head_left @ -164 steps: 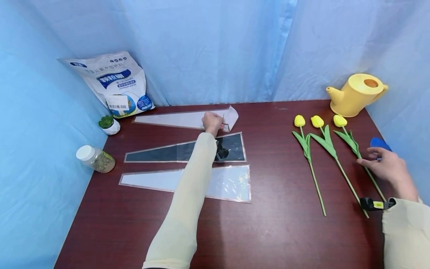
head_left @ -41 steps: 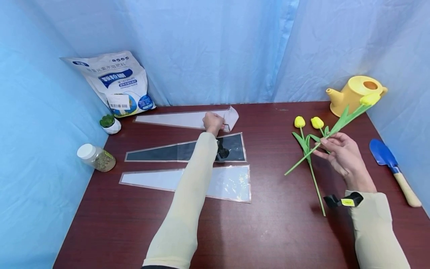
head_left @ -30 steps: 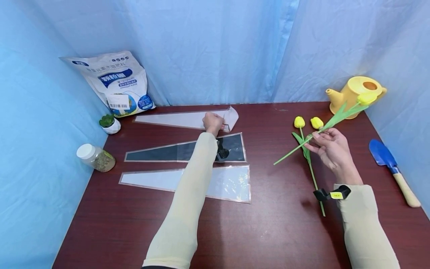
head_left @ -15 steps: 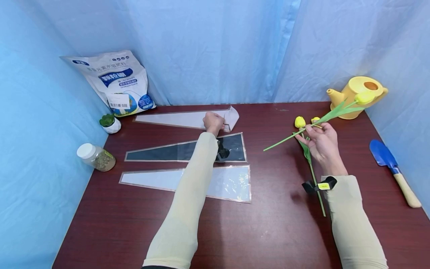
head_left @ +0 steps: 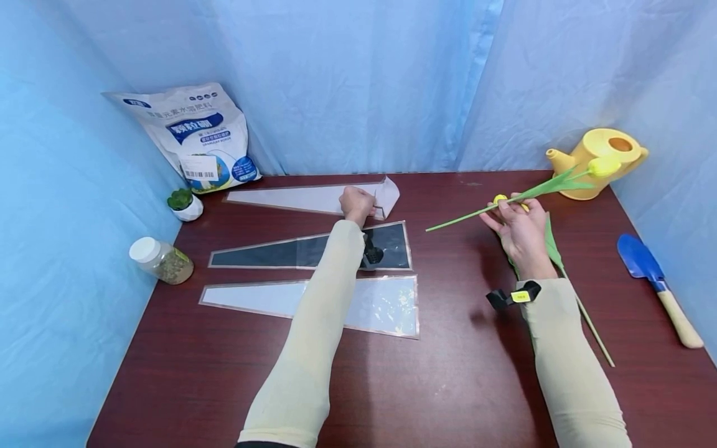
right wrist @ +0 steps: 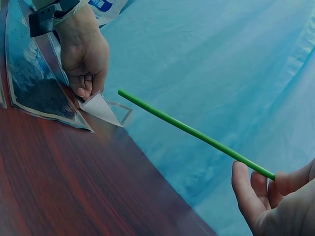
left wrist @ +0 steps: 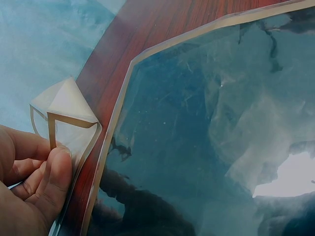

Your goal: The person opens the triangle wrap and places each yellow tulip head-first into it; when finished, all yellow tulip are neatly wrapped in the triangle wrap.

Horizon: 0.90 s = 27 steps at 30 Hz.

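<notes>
**One hand holds a tulip, the other lifts a wrapper corner**

The right hand [head_left: 518,227] has its fingers closed around the green stem of a yellow tulip [head_left: 604,165]. The flower is up in the air above the table [head_left: 448,373]. Its stem tip points left, toward the wrappers, and its yellow head is in front of the yellow watering can [head_left: 602,158].

The left hand [head_left: 355,204] pinches the wide end of the far clear wrapper [head_left: 291,199]. That corner is lifted and folded up. The rest of the wrapper lies flat.

Two more wrappers lie nearer, a dark one [head_left: 269,254] and a clear one [head_left: 370,306].

Another tulip [head_left: 577,298] lies on the table by the right arm. A blue trowel [head_left: 638,261] lies at the right edge. A white bag [head_left: 193,140], a tiny potted plant [head_left: 182,204] and a jar [head_left: 159,260] are on the left.
</notes>
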Available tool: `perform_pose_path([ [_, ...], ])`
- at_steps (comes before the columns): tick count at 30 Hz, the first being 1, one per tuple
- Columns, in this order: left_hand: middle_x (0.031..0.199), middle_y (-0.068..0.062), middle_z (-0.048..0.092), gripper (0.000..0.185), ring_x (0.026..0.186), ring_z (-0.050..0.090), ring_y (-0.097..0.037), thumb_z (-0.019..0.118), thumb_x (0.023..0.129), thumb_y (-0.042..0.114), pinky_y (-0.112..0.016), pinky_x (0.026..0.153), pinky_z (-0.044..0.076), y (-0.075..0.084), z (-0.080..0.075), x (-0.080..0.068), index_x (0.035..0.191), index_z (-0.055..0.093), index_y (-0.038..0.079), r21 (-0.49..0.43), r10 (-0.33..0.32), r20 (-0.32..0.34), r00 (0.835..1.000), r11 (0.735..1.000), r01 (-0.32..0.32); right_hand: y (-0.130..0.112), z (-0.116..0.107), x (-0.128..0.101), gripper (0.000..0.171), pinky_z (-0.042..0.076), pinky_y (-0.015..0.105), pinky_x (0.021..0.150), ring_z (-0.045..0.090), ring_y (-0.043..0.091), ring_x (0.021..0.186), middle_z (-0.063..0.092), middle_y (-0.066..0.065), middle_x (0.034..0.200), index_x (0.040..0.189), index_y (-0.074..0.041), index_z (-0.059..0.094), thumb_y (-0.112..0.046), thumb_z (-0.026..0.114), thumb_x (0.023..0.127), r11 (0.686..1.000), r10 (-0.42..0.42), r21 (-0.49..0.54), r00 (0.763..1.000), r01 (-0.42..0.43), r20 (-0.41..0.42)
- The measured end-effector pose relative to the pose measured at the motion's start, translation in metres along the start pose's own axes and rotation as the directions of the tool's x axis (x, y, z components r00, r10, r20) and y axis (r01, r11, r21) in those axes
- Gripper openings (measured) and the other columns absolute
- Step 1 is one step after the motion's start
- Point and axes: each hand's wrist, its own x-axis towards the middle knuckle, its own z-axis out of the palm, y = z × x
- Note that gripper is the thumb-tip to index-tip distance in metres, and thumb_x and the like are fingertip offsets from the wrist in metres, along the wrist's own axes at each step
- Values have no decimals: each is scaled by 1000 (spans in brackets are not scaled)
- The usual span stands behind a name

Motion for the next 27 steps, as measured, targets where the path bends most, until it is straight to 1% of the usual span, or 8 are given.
perform_pose_path([
  [6,74,-11,76,14,48,63,-9,66,92,9,-22,53,54,1,1,-1,86,77,4,10,7,0,1000,1000,-7,6,8,9,27,63,42,66,71,23,77,58,9,82,106,-6,41,13,55,93,999,-18,-31,998,17,-52],
  [12,74,-11,75,13,48,63,-9,66,92,10,-20,51,53,2,2,-1,86,76,4,15,-2,-3,1000,1000,2,13,16,17,26,63,40,67,71,21,79,54,9,88,108,-8,42,9,56,94,997,-44,-70,991,35,-129],
  [17,76,-11,76,14,51,65,-9,65,93,10,-21,55,54,2,2,-3,86,76,5,16,8,-12,1000,1000,-8,20,22,25,25,63,39,67,69,22,83,51,9,93,109,-8,43,8,55,95,996,-55,-75,981,42,-188],
  [21,77,-11,76,17,53,65,-10,64,94,10,-25,59,56,1,2,-5,83,76,6,22,22,-19,1000,1000,-22,26,27,31,25,63,39,67,68,24,89,51,8,94,108,-9,43,9,55,95,995,-66,-88,975,48,-213],
  [25,72,-9,74,17,51,63,-9,64,94,11,-24,58,54,0,1,-4,82,76,6,28,17,-20,1000,999,-16,33,30,36,23,63,38,69,66,24,95,51,7,96,109,-9,42,7,55,96,992,-81,-112,972,57,-223],
  [27,72,-9,74,16,51,64,-9,65,94,11,-23,58,55,0,0,-4,85,76,5,27,14,-18,1000,1000,-13,37,33,39,22,63,40,77,65,24,98,50,7,97,108,-10,42,5,54,97,989,-90,-137,968,59,-234],
])
